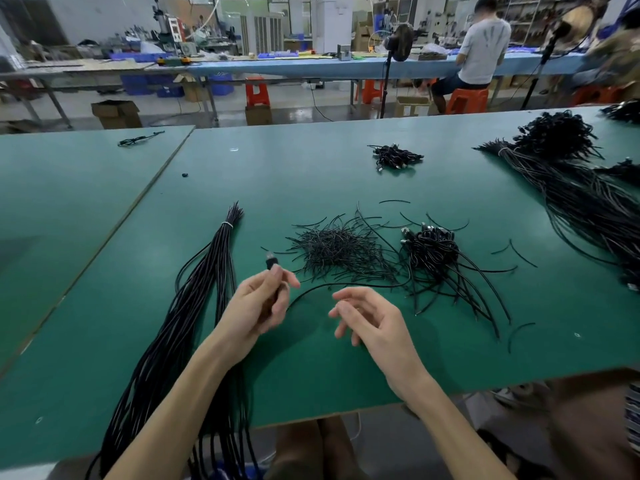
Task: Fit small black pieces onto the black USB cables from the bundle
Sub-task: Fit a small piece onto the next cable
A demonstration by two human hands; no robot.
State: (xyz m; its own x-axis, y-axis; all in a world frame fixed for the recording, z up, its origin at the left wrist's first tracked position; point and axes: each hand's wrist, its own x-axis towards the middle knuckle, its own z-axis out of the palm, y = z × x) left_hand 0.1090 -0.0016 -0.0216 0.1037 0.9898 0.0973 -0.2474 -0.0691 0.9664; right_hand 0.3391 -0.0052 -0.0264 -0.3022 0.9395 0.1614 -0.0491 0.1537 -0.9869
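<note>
Left grip (259, 303): holds USB cable (346, 284), plug pointing away.
Right grip (367, 317): relaxed, empty; small black pieces (332, 251) lie just beyond.

Green worktables (311, 174), orange stools (257, 93) (glossy grey floor (294, 112))

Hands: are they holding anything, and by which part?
The left hand grips one black USB cable just behind its plug, which pokes out above the fingers. The right hand is loosely curled, with nothing visible in it.
</note>
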